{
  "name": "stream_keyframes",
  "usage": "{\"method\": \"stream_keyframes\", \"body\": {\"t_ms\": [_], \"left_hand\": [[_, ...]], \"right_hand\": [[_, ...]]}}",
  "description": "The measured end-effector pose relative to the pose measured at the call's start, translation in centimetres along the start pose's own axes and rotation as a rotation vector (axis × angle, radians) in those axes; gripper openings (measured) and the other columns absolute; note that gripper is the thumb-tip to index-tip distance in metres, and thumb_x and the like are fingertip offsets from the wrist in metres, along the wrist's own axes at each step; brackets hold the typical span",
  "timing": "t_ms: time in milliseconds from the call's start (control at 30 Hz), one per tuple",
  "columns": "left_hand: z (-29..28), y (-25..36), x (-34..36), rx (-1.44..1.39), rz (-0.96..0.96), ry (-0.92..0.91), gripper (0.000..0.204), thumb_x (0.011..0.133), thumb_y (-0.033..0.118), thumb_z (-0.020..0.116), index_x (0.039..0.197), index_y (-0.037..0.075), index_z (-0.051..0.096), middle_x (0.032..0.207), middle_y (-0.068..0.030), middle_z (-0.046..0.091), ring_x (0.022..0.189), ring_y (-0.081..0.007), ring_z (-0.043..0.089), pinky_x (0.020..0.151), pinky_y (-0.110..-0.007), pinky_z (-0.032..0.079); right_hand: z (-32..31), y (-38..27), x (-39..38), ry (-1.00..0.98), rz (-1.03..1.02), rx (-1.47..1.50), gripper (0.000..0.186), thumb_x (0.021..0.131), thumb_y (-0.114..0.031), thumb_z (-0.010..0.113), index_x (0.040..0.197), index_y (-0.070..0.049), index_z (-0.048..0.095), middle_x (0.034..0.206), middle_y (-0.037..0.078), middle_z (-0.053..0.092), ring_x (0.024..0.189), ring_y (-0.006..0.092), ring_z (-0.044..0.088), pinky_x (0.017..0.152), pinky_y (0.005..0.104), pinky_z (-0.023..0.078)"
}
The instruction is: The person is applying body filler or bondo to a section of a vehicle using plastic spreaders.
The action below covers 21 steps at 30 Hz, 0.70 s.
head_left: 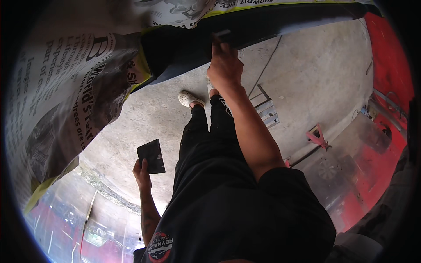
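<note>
The two hands are well apart. The person's left hand [143,172], low on the near left, is clamped on a dark square plate [151,156], thumb over its face, the plate held out to the left of the legs. The right hand [226,65] is stretched to the far side, fingers bunched against or just before a long black panel [188,46]. A small pale strip [222,33] shows at those fingertips, too blurred for me to tell whether they grip it.

The panel runs along the far side, bordered by yellow tape [143,65]. Printed paper [52,83] covers what lies left of it and along its far edge. Below, the person's dark trousers [197,129] end in pale clogs [190,99] on a grey concrete floor [127,120]. Over to the right of the legs lie a metal frame [265,107] and, nearer, a pink stand [319,139]. Beyond them, a red surface [388,57] rises on the right, with clear sheeting [324,175] toward the near side.
</note>
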<state>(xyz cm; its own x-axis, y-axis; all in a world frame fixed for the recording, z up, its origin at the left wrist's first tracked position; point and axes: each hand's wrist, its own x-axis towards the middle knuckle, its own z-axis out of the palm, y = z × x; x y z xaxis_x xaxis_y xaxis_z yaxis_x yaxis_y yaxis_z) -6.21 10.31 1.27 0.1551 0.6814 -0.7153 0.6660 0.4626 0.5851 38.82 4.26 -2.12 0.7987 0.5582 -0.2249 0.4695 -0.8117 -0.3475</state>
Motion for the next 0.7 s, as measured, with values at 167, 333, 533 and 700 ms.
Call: {"method": "stream_keyframes", "body": {"t_ms": [167,333,533,700], "left_hand": [[0.1,0.1,0.1,-0.014,-0.007,0.016,0.021,0.097,0.020,0.059,0.092,0.000,0.063,0.080,-0.0003,0.062,0.071,-0.0067,0.049,0.063,-0.026,0.040],[0.2,0.3,0.2,-0.046,-0.011,0.021,0.020,0.097,0.019,0.059,0.093,0.000,0.063,0.081,-0.0007,0.063,0.071,-0.0070,0.050,0.063,-0.026,0.041],[-0.5,-0.1,0.4,0.020,0.007,-0.001,0.020,0.097,0.019,0.059,0.095,0.000,0.064,0.083,-0.0016,0.064,0.073,-0.0076,0.052,0.066,-0.025,0.043],[-0.1,-0.2,0.2,-0.062,-0.005,0.031,0.021,0.097,0.020,0.059,0.095,-0.001,0.064,0.082,-0.0014,0.063,0.072,-0.0078,0.051,0.065,-0.025,0.042]], "right_hand": [[0.2,-0.5,-0.6,0.026,-0.079,-0.064,0.053,0.079,-0.004,0.063,0.131,-0.003,0.053,0.117,0.011,0.055,0.106,0.0325,0.056,0.081,0.0385,0.058],[0.4,-0.5,-1.1,0.016,-0.119,0.014,0.062,0.077,0.001,0.058,0.137,-0.011,0.050,0.122,0.007,0.056,0.108,0.0339,0.056,0.085,0.0431,0.055],[-2.3,2.2,0.4,0.028,0.086,-0.006,0.057,0.081,-0.001,0.053,0.136,-0.018,0.052,0.122,0.007,0.057,0.111,0.0347,0.055,0.090,0.0458,0.053],[-2.3,3.3,2.3,0.081,0.099,-0.045,0.062,0.081,-0.001,0.054,0.140,-0.021,0.049,0.125,0.005,0.057,0.113,0.0336,0.055,0.091,0.0458,0.053]]}}
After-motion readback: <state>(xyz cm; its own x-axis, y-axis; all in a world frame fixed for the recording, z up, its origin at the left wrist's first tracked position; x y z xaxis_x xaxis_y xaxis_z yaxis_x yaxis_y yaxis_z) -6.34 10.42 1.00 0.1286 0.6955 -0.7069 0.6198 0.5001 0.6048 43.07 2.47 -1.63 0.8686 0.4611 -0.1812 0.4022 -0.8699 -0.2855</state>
